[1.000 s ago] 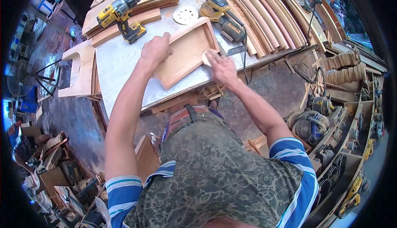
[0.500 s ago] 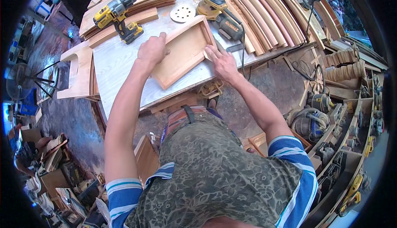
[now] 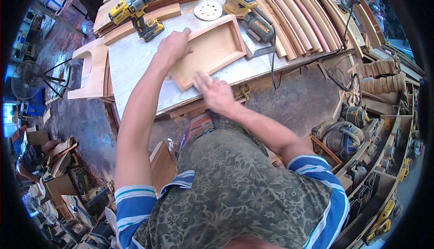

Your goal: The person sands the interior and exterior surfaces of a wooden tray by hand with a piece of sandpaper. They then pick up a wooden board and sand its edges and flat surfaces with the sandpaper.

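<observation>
Beyond my fingers, the pale bench carries stacked curved wood slats. Below my fingers, a dark stained concrete floor. Right of my fingers, open wooden shelving. Far left, a standing fan. Daylight illumination.

You have one view only, from the camera on your head. It looks steeply down and forward over your chest and both outstretched arms, close to your body. The fisheye lens bends the edges and rings the picture in black. The pale plywood work surface sits near the top, with the concrete floor below left.
</observation>
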Tool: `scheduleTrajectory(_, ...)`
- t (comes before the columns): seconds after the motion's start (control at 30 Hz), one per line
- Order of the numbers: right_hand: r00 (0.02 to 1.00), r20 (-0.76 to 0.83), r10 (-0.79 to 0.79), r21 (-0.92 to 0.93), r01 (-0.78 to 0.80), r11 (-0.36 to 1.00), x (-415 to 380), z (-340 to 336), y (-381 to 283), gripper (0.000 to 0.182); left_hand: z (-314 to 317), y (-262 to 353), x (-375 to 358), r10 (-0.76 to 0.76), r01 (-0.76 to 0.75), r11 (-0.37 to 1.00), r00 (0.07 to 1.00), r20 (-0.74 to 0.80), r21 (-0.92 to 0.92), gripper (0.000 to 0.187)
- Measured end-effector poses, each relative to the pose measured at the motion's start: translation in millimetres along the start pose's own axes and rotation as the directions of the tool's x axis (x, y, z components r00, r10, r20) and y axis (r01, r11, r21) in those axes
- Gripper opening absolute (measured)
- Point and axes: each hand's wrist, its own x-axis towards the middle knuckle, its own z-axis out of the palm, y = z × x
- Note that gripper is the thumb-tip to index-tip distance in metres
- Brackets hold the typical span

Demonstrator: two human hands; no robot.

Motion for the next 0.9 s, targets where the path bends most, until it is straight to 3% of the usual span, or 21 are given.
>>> scheduleTrajectory(0.03,0.998,0.059,0.038,0.109,-0.044,0.993,5,-13,-13,0.070,0,0,3,-0.008,0.008,1.000,1.000,0.013,0.008,0.058)
scheduleTrajectory(0.1,0.985,0.173,0.009,-0.033,-0.004,0.999,5,-31,6,0.067,1,-5,4,-0.022,0.022,1.000,0.999,0.031,0.013,0.058)
scheduleTrajectory(0.17,0.992,0.124,0.030,-0.074,-0.021,0.997,-5,-14,68,0.065,4,-8,2,-0.063,0.063,0.998,0.998,0.019,0.003,0.051)
scheduleTrajectory(0.23,0.961,-0.054,0.270,-0.111,-0.274,0.955,-4,-51,90,0.063,0,-5,-2,-0.054,0.054,0.998,0.999,0.006,-0.010,0.050)
scheduleTrajectory(0.27,0.967,-0.042,0.251,-0.114,-0.254,0.960,-3,-42,86,0.063,-1,-3,-5,-0.040,0.040,0.999,0.999,-0.010,-0.008,0.049)
scheduleTrajectory(0.33,0.939,0.190,0.287,-0.038,-0.285,0.958,1,-11,62,0.060,3,-6,-1,-0.031,0.031,0.999,0.999,-0.011,-0.007,0.052)
scheduleTrajectory(0.37,0.974,0.168,0.153,0.027,-0.160,0.987,1,-3,31,0.064,3,-7,2,0.000,0.000,1.000,1.000,-0.010,0.000,0.055)
scheduleTrajectory(0.43,0.997,0.061,-0.039,-0.026,0.041,0.999,8,-8,-19,0.072,4,-3,1,-0.008,0.008,1.000,1.000,0.007,0.004,0.055)
scheduleTrajectory(0.53,0.989,0.138,-0.055,-0.071,0.066,0.995,5,-23,16,0.075,-3,-3,-5,-0.035,0.035,0.999,0.999,0.005,0.009,0.051)
scheduleTrajectory(0.63,0.986,0.037,0.165,-0.160,-0.158,0.974,3,-46,79,0.076,0,-5,-3,-0.043,0.042,0.999,0.999,-0.012,-0.015,0.051)
scheduleTrajectory(0.67,0.987,0.047,0.153,-0.160,-0.144,0.977,4,-47,72,0.076,2,-7,-3,-0.034,0.034,0.999,0.999,-0.011,-0.018,0.055)
scheduleTrajectory(0.73,0.950,0.236,0.204,-0.136,-0.176,0.975,10,-44,42,0.075,-1,-4,-1,-0.030,0.030,1.000,1.000,0.010,-0.008,0.057)
scheduleTrajectory(0.77,0.952,0.228,0.206,-0.136,-0.179,0.974,11,-35,20,0.075,-4,-2,2,-0.012,0.012,1.000,0.999,0.030,0.004,0.059)
scheduleTrajectory(0.83,0.993,0.103,-0.063,-0.061,0.069,0.996,5,-15,-22,0.084,-2,-2,5,0.006,-0.007,1.000,1.000,0.022,0.018,0.060)
scheduleTrajectory(0.9,0.990,0.122,-0.070,-0.094,0.082,0.992,7,-18,-11,0.086,-1,-7,7,0.015,-0.016,0.999,1.000,0.018,0.032,0.062)
